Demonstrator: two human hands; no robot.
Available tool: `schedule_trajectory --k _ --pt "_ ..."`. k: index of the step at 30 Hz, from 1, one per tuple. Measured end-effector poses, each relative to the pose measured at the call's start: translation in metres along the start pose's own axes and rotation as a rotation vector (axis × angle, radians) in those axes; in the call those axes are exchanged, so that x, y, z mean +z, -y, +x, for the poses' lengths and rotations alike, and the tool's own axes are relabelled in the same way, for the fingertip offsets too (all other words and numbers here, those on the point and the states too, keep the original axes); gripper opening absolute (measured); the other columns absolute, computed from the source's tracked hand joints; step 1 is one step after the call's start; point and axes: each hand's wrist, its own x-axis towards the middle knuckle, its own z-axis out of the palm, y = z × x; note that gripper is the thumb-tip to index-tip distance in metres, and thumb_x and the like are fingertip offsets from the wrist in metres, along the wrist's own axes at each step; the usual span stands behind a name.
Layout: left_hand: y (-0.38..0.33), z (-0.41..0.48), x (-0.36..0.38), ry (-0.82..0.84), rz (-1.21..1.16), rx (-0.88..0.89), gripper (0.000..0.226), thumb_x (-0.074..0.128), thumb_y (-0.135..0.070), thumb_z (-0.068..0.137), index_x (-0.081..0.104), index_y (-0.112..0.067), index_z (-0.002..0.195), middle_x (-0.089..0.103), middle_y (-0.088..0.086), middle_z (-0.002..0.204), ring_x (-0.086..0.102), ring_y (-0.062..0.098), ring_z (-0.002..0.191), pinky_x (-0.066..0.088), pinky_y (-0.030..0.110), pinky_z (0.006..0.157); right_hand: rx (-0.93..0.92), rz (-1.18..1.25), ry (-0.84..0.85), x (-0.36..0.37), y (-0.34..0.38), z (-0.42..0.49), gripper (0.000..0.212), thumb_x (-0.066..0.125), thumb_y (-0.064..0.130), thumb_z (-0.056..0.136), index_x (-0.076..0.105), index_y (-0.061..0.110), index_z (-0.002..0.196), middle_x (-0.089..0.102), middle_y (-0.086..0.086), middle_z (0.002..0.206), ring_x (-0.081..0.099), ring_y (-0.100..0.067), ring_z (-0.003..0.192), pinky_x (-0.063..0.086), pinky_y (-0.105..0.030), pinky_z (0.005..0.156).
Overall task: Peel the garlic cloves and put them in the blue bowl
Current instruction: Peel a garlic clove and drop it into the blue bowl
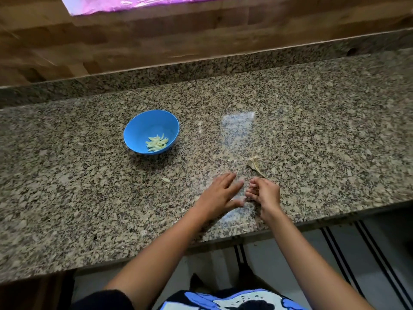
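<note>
Granite desk (89, 209), speckled grey and tan, filling the middle band of the frame from left edge to right, with a raised granite lip behind it and a wood-panelled wall (156, 41) across the top. Pink sheet (134, 3) at the upper edge, left of centre. White floor with dark stripes (348, 253) at lower right, below the desk's front edge.

Clear plastic sheet (238, 128), nearly invisible, lying flat on the desk right of centre and running down toward the hands. Blue bowl (143, 128), round and matte, left of centre, standing upright on the desk, well apart from both hands. Peeled garlic cloves (157, 143), pale yellow-green and slender, heaped in the bowl's lower right part.

Left hand (220, 193), lower centre, palm down, fingers (225, 181) straight and spread, pressed flat on the plastic sheet, holding nothing. Right hand (266, 193), just beside it, fingers (253, 186) curled inward toward the thumb, tips almost touching the left hand's; whether anything is pinched there, impossible to tell.

Dry garlic skin (254, 164), papery and cream-coloured, on the desk just above the right hand. Single pale clove piece (165, 179), small, on the bare desk between bowl and left hand.
</note>
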Motion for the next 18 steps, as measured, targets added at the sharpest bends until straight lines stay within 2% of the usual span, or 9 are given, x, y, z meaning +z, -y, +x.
schedule_trajectory --k 2,4,7,9,11,12,14,16,18 --pt "0.002 -0.01 -0.001 0.031 0.024 0.024 0.055 0.034 -0.046 0.096 0.017 -0.036 0.148 0.001 -0.004 0.158 0.0 0.016 0.145 0.005 0.036 0.116 -0.003 -0.016 0.002 0.001 0.001 -0.003 0.016 0.048 0.009 0.095 0.061 0.002 0.089 0.06 -0.008 0.074 0.059 -0.016 0.062 0.055 -0.025 0.061" --pt "0.005 -0.025 0.0 -0.014 0.046 0.026 0.057 0.043 -0.016 0.098 0.02 -0.035 0.147 0.007 -0.006 0.157 0.005 0.014 0.145 0.007 0.032 0.115 0.016 -0.027 0.014 0.005 0.002 -0.007 0.017 0.046 0.009 0.095 0.059 0.002 0.089 0.058 -0.008 0.071 0.058 -0.017 0.06 0.054 -0.027 0.061" --pt "0.014 -0.049 0.002 -0.154 0.006 0.062 0.051 0.046 -0.007 0.096 0.035 -0.023 0.144 0.029 -0.001 0.152 0.026 0.015 0.141 0.008 0.023 0.113 0.087 0.01 0.034 0.015 0.004 -0.013 0.024 0.039 0.009 0.096 0.052 0.005 0.076 0.05 -0.006 0.062 0.055 -0.019 0.056 0.05 -0.029 0.058" --pt "0.018 -0.057 0.002 -0.185 0.03 0.093 0.042 0.053 -0.002 0.091 0.053 -0.01 0.132 0.05 0.01 0.139 0.048 0.023 0.127 0.029 0.03 0.111 0.126 0.018 0.066 0.022 0.003 -0.016 0.03 0.036 0.012 0.097 0.044 0.011 0.068 0.043 -0.003 0.057 0.05 -0.017 0.052 0.045 -0.028 0.054" --pt "0.019 -0.055 0.003 -0.209 0.054 0.09 0.027 0.058 0.002 0.085 0.066 -0.003 0.11 0.065 0.016 0.113 0.063 0.027 0.101 0.053 0.037 0.09 0.134 0.005 0.07 0.028 0.001 -0.017 0.03 0.042 0.019 0.098 0.044 0.012 0.069 0.043 -0.001 0.056 0.047 -0.015 0.05 0.044 -0.027 0.052" --pt "0.016 -0.052 0.002 -0.239 0.021 0.047 0.017 0.058 0.002 0.086 0.068 -0.001 0.1 0.067 0.015 0.1 0.065 0.025 0.089 0.058 0.036 0.079 0.139 0.0 0.076 0.029 -0.001 -0.017 0.028 0.044 0.021 0.098 0.046 0.011 0.072 0.044 -0.002 0.058 0.049 -0.015 0.052 0.046 -0.027 0.054" --pt "0.007 -0.043 -0.009 -0.319 -0.207 -0.177 0.013 0.056 -0.002 0.09 0.069 -0.002 0.088 0.067 0.009 0.086 0.065 0.02 0.076 0.058 0.031 0.07 0.16 0.033 0.11 0.033 -0.002 -0.019 0.025 0.045 0.019 0.097 0.049 0.007 0.076 0.05 -0.006 0.066 0.054 -0.016 0.059 0.052 -0.027 0.062" --pt "-0.003 -0.033 -0.021 -0.414 -0.611 -0.462 0.01 0.062 -0.005 0.087 0.071 -0.007 0.09 0.069 0.001 0.085 0.067 0.013 0.075 0.057 0.023 0.071 0.213 0.149 0.165 0.036 -0.002 -0.023 0.021 0.043 0.012 0.097 0.052 0.003 0.081 0.056 -0.012 0.078 0.059 -0.02 0.072 0.055 -0.032 0.077" --pt "-0.019 -0.024 -0.034 -0.458 -0.84 -0.497 0.012 0.066 -0.006 0.084 0.072 -0.01 0.093 0.07 -0.002 0.087 0.067 0.008 0.076 0.055 0.016 0.068 0.287 0.331 0.229 0.038 0.0 -0.027 0.019 0.041 0.009 0.098 0.055 0.0 0.088 0.059 -0.017 0.088 0.061 -0.023 0.084 0.049 -0.039 0.092"
